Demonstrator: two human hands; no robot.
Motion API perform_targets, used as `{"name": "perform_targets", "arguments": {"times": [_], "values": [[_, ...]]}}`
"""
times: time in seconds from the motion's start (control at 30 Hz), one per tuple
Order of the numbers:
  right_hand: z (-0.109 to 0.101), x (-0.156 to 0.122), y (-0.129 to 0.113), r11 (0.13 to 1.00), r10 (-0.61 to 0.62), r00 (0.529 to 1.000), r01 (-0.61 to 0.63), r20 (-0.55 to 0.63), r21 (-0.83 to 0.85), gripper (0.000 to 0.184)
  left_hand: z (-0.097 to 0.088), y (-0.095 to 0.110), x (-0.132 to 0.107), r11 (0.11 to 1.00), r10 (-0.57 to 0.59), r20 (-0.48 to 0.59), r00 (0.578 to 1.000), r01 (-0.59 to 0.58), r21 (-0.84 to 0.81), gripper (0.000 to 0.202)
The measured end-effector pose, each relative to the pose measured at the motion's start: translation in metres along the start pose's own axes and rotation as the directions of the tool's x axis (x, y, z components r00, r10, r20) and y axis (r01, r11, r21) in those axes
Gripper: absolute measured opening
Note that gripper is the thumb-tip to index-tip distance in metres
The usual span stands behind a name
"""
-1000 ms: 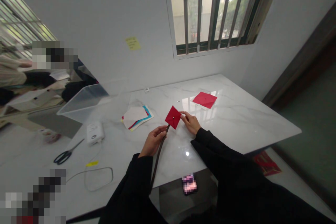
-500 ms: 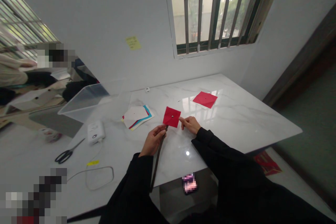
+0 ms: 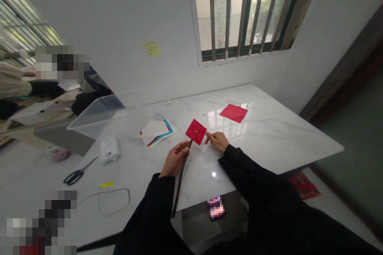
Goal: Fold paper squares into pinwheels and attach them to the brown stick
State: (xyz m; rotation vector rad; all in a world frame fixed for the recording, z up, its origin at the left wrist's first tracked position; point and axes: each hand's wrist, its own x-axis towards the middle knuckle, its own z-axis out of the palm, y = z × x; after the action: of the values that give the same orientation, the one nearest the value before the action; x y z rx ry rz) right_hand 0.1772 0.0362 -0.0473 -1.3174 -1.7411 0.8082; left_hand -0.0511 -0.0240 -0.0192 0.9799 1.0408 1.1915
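Observation:
My left hand [image 3: 174,160] is closed round a thin dark stick [image 3: 180,179] that slants up from the table's front edge. A small red paper square [image 3: 196,131] is pinned at the stick's top end, a small pin head showing at its centre. My right hand [image 3: 218,141] is just right of the square, index finger stretched toward its right corner, other fingers curled. Both hands are above the white marble table [image 3: 269,135].
A second red paper square [image 3: 233,112] lies further back on the right. A stack of coloured papers [image 3: 156,132], a clear plastic box [image 3: 101,116], a white device [image 3: 108,150] with its cable, and scissors [image 3: 79,173] lie to the left. Another person sits at far left.
The red square has turned on its pin between the frames. My right hand has let go of its corner and now only points a finger at it. My left hand stays put.

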Motion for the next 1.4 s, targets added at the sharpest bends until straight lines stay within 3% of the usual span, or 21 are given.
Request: {"name": "perform_targets", "arguments": {"times": [0.1,0.33,0.63,0.83,1.1,1.2,1.3,1.4], "values": [[0.0008,0.0004,0.0019,1.0,-0.009,0.999,0.01,0.031,-0.016,0.068,-0.0003,-0.0004,0.0002,1.0,-0.002,-0.004,1.0,0.002,0.002,0.043],[-0.0002,-0.0005,0.0003,0.999,-0.035,0.999,0.035,-0.012,-0.04,0.064,0.001,0.0017,-0.0014,1.0,0.005,0.009,1.0,-0.005,0.023,0.042],[-0.001,-0.0004,-0.0015,0.996,0.036,0.984,-0.02,-0.172,0.091,0.043,-0.0006,-0.0001,0.0001,1.0,-0.001,-0.003,1.0,0.001,0.001,0.042],[-0.0002,0.0013,0.0021,1.0,0.008,1.0,-0.008,0.013,-0.003,0.069,0.0003,0.0013,-0.0007,1.0,0.0,-0.011,1.0,0.0,0.001,0.043],[-0.0011,-0.0011,-0.0008,0.997,0.004,0.991,0.006,-0.132,0.072,0.046,0.0019,0.0033,-0.0016,1.0,0.003,0.0,1.0,-0.003,-0.003,0.04],[-0.0007,-0.0003,0.0011,0.988,0.066,0.978,-0.036,-0.196,0.152,0.06,0.0019,0.0033,-0.0014,1.0,-0.001,-0.012,1.0,0.001,-0.005,0.041],[-0.0006,0.0011,0.0026,0.99,0.073,0.991,-0.058,-0.111,0.127,0.055,0.0008,0.0022,-0.0008,1.0,0.004,-0.014,1.0,-0.004,-0.004,0.042],[-0.0001,0.0011,0.0028,0.999,0.022,0.999,-0.023,0.032,0.027,0.066,-0.0006,0.0009,-0.0003,1.0,0.011,-0.019,1.0,-0.011,-0.011,0.042]]}}
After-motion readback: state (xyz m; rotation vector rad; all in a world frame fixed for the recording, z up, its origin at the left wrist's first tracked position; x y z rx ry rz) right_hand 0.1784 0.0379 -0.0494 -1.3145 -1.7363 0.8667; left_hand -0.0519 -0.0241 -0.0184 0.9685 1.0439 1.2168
